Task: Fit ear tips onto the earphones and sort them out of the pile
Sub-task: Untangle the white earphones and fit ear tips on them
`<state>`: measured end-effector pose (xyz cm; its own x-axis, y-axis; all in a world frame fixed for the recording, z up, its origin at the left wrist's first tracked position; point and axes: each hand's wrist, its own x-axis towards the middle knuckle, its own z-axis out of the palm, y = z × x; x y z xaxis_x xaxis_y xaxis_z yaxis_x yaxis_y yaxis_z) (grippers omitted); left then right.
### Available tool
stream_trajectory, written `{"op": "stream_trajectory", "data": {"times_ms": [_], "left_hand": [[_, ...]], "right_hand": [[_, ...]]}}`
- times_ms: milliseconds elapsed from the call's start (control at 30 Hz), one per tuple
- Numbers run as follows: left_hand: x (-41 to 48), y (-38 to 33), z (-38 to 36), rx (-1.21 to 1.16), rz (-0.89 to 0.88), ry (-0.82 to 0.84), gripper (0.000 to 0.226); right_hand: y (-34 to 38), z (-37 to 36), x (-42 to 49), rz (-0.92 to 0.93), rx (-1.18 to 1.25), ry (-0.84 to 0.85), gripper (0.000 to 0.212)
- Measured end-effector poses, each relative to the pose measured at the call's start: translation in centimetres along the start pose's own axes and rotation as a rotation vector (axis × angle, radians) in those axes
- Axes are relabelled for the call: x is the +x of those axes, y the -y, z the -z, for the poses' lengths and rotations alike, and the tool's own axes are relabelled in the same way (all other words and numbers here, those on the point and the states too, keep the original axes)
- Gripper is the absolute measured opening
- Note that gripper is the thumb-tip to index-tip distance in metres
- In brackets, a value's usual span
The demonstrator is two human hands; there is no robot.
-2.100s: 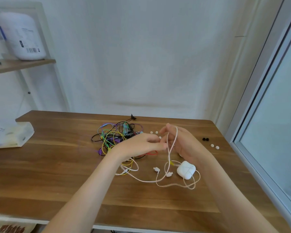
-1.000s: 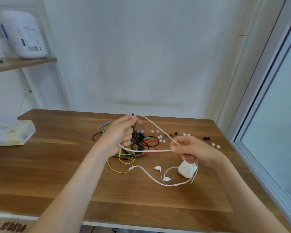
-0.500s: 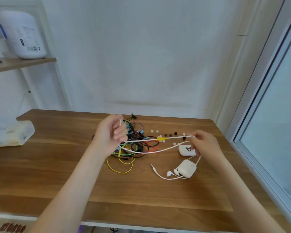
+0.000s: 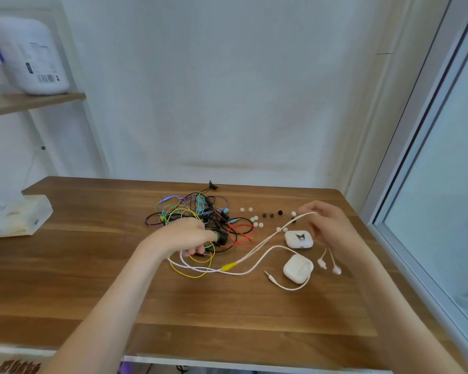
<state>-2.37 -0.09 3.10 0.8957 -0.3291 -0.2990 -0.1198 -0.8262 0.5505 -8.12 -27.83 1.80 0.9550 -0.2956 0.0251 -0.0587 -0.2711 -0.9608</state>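
A white wired earphone (image 4: 257, 251) with a yellow splitter stretches between my hands above the wooden table (image 4: 92, 279). My left hand (image 4: 185, 237) grips one end of its cord next to the tangled pile of coloured earphones (image 4: 197, 217). My right hand (image 4: 327, 225) pinches the cord near the far right, and the two earbuds (image 4: 330, 264) dangle below it. The jack end curls round a plain white case (image 4: 297, 268). Loose white and dark ear tips (image 4: 257, 220) lie scattered behind the cord.
A second white case with a cartoon print (image 4: 299, 238) lies under the cord near my right hand. A translucent box (image 4: 14, 217) sits at the table's left edge. A shelf with a white jug (image 4: 30, 55) stands back left; a window frame runs along the right.
Both hands have dropped lower toward the table with the white cord. The earbuds have swung from beside the plain case to the right of it, hanging under my right hand.
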Motion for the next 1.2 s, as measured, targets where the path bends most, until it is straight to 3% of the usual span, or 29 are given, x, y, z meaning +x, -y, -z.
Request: {"op": "stream_trajectory", "data": {"times_ms": [100,167,267,333,433,533,667,767,933,1200], "left_hand": [[0.2,-1.1,-0.7,0.207,-0.07,-0.035,0.039],[0.4,-2.0,-1.4,0.22,-0.152,-0.11,0.036],[0.2,-4.0,-2.5,0.002,-0.294,-0.173,0.032],[-0.3,-5.3,-3.1,-0.185,-0.33,-0.07,0.043],[0.1,-5.7,-3.9,-0.171,-0.373,0.038,0.047],[0.5,-4.9,-4.0,-0.156,-0.397,0.064,0.024],[0.4,-3.4,-3.2,-0.493,-0.423,0.167,0.035],[0.6,-1.6,-2.1,-0.635,-0.338,0.152,0.036],[0.8,-1.1,-2.0,-0.119,-0.191,0.137,0.035],[0.8,-2.4,-1.0,0.317,-0.162,0.198,0.024]], "right_hand": [[0.4,-1.3,-0.3,0.02,-0.172,0.107,0.009],[0.6,-2.4,-0.5,0.053,-0.254,0.178,0.007],[0.9,-4.1,-0.7,0.113,-0.299,0.24,0.007],[1.2,-5.0,-0.8,0.14,-0.345,0.257,0.007],[1.3,-5.7,-0.5,0.126,-0.279,0.303,0.006],[0.9,-4.8,-0.3,0.133,-0.195,0.33,0.007],[-0.5,-2.7,-0.3,0.109,-0.188,0.398,0.015],[-1.9,-1.3,0.2,0.113,-0.313,0.303,0.025],[-1.8,-1.7,0.1,0.1,-0.275,0.38,0.03],[-1.6,-4.5,0.2,0.075,-0.373,0.54,0.027]]}}
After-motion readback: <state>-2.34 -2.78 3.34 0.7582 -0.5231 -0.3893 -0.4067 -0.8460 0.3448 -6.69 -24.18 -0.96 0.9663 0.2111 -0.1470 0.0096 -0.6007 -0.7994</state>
